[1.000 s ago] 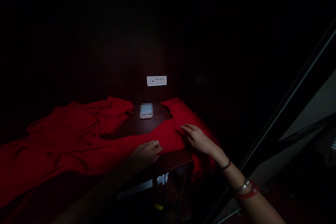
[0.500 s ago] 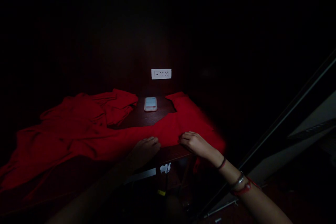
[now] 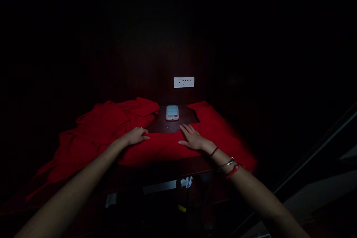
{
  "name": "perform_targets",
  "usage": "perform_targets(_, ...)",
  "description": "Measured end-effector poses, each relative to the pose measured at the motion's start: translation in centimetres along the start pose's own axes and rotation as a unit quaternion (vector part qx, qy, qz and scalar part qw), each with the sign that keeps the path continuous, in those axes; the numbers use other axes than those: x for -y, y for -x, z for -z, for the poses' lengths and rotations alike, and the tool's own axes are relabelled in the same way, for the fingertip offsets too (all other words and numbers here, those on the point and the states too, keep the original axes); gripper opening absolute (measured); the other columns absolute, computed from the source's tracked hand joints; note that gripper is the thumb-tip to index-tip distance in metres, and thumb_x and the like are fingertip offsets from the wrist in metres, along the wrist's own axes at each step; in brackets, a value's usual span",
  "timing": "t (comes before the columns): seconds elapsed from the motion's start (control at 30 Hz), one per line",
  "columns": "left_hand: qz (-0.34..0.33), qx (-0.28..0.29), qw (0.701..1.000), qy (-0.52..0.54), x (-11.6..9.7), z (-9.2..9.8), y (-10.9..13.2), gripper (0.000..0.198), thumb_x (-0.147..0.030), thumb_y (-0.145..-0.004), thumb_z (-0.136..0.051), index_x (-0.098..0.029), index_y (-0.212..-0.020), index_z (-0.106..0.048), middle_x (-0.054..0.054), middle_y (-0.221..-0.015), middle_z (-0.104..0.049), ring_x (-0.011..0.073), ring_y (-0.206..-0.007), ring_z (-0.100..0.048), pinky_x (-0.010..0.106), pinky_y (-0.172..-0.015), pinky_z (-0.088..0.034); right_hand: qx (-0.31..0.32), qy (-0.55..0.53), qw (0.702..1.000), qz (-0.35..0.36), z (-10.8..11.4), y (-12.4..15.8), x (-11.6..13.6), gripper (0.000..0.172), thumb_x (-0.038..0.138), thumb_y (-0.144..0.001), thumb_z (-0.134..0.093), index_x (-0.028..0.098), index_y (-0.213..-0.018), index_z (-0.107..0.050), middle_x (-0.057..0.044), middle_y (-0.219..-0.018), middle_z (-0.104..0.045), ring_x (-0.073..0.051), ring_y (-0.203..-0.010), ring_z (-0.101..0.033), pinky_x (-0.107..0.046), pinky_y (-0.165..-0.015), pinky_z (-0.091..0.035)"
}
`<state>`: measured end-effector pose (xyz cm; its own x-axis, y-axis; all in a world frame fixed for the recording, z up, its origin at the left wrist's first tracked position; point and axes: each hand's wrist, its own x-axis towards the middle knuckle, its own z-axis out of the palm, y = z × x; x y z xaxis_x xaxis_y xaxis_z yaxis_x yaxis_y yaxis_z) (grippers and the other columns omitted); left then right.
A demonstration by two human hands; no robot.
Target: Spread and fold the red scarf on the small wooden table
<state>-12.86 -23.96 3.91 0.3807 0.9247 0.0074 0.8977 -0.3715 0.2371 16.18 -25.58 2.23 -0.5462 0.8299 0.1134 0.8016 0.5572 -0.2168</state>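
Note:
Red cloth [image 3: 164, 147] lies spread over a dark wooden table [image 3: 163, 124], bunched in folds on the left and flatter on the right. My left hand [image 3: 136, 135] rests on the cloth left of centre, thumb apart from the curled fingers. On the cloth right of centre is my right hand [image 3: 192, 137], palm down with its fingers spread. Behind the hands a lit phone [image 3: 172, 112] lies on bare wood between the two parts of the cloth.
A white socket plate [image 3: 184, 82] is on the dark wall behind the table. Beneath the table edge a yellow tag [image 3: 182, 208] hangs near some cables. A pale-edged slanting structure stands at the lower right.
Both hands have moved from the cloth's near edge farther onto it and spread apart, and the right fingers have opened out. The view has shifted, so phone and socket appear farther right.

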Motion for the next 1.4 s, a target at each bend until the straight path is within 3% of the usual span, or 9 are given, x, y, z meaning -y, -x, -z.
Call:
perform_targets(0.2,0.040,-0.103,0.987,0.115,1.9,3.6,0.3,0.038,-0.053,-0.066,-0.040,-0.017,-0.062,-0.050,-0.001,-0.062,-0.053,0.0145,-0.062,-0.049,0.021,-0.057,-0.037,0.022,0.015,1.000,-0.014,-2.7,1.4,-0.7,0.071,0.061,-0.078,-0.015,0.017,-0.134,-0.006,-0.005,-0.139,-0.006,-0.024,-0.126,-0.002,-0.045,-0.099,-0.009)
perform_targets(0.37,0.053,-0.155,0.986,0.019,2.1,4.5,-0.3,0.042,-0.053,-0.073,-0.030,-0.017,-0.068,-0.051,0.003,-0.069,-0.056,0.0155,-0.065,-0.051,0.023,-0.060,-0.038,0.031,0.028,0.999,-0.024,-2.5,1.4,-0.7,0.073,0.062,-0.077,-0.011,0.016,-0.133,-0.010,-0.005,-0.139,-0.010,-0.023,-0.126,-0.005,-0.041,-0.100,-0.007)
perform_targets(0.57,0.081,-0.066,0.975,-0.194,3.0,3.9,-0.2,0.045,-0.051,-0.078,-0.028,-0.017,-0.079,-0.057,0.011,-0.081,-0.061,0.0205,-0.072,-0.055,0.026,-0.059,-0.039,0.052,0.038,0.997,-0.040,-2.6,1.3,-0.9,0.078,0.065,-0.075,-0.008,0.014,-0.133,-0.015,-0.008,-0.138,-0.012,-0.024,-0.126,-0.006,-0.039,-0.100,-0.005)
perform_targets(0.77,0.008,0.050,0.993,-0.105,4.8,3.3,0.9,0.034,-0.046,-0.074,-0.039,-0.020,-0.083,-0.058,0.003,-0.079,-0.061,0.0133,-0.070,-0.055,0.019,-0.062,-0.040,0.049,0.041,0.997,-0.049,-2.6,1.3,-0.8,0.078,0.065,-0.075,-0.008,0.014,-0.132,-0.017,-0.008,-0.138,-0.013,-0.023,-0.125,-0.007,-0.040,-0.100,-0.005)
perform_targets(0.97,0.017,0.024,0.988,-0.152,7.1,6.0,4.3,0.025,-0.036,-0.073,-0.039,-0.019,-0.077,-0.058,0.001,-0.076,-0.062,0.0136,-0.072,-0.055,0.020,-0.066,-0.038,0.089,0.043,0.994,-0.057,-1.6,1.0,-0.5,0.071,0.059,-0.078,-0.018,0.012,-0.132,-0.018,-0.010,-0.138,-0.013,-0.026,-0.125,-0.009,-0.044,-0.099,-0.010)
perform_targets(1.1,-0.011,-0.072,0.993,-0.089,5.0,7.9,5.4,0.034,-0.041,-0.079,-0.032,-0.018,-0.083,-0.056,0.001,-0.083,-0.061,0.0131,-0.077,-0.055,0.019,-0.070,-0.038,0.132,0.066,0.987,-0.062,1.7,-2.0,2.5,0.057,0.046,-0.073,-0.047,0.011,-0.118,-0.045,-0.017,-0.125,-0.039,-0.034,-0.116,-0.029,-0.050,-0.092,-0.022)
perform_targets(1.17,-0.046,-0.104,0.992,-0.055,2.8,8.5,5.1,0.034,-0.040,-0.080,-0.031,-0.017,-0.086,-0.055,0.001,-0.087,-0.061,0.0127,-0.081,-0.054,0.019,-0.073,-0.038,0.028,0.016,0.999,0.027,3.2,-4.3,4.8,0.049,0.037,-0.076,-0.046,0.008,-0.115,-0.046,-0.018,-0.119,-0.045,-0.028,-0.111,-0.038,-0.041,-0.091,-0.028)
perform_targets(1.27,-0.107,-0.133,0.985,-0.036,-0.3,8.9,4.3,0.033,-0.038,-0.081,-0.032,-0.016,-0.087,-0.056,0.002,-0.090,-0.061,0.0126,-0.084,-0.053,0.020,-0.077,-0.036,-0.077,-0.095,0.978,0.172,4.0,-7.8,7.9,0.053,0.034,-0.075,-0.049,0.007,-0.119,-0.040,-0.016,-0.118,-0.045,-0.021,-0.107,-0.042,-0.031,-0.087,-0.032)
perform_targets(1.4,-0.142,-0.132,0.981,-0.032,-2.3,9.4,4.1,0.033,-0.040,-0.081,-0.034,-0.017,-0.088,-0.057,0.001,-0.088,-0.061,0.0125,-0.081,-0.053,0.020,-0.076,-0.036,-0.008,-0.237,0.942,0.236,3.3,-10.4,8.9,0.029,0.034,-0.074,-0.049,0.011,-0.090,-0.057,-0.004,-0.081,-0.059,-0.014,-0.074,-0.051,-0.025,-0.067,-0.039)
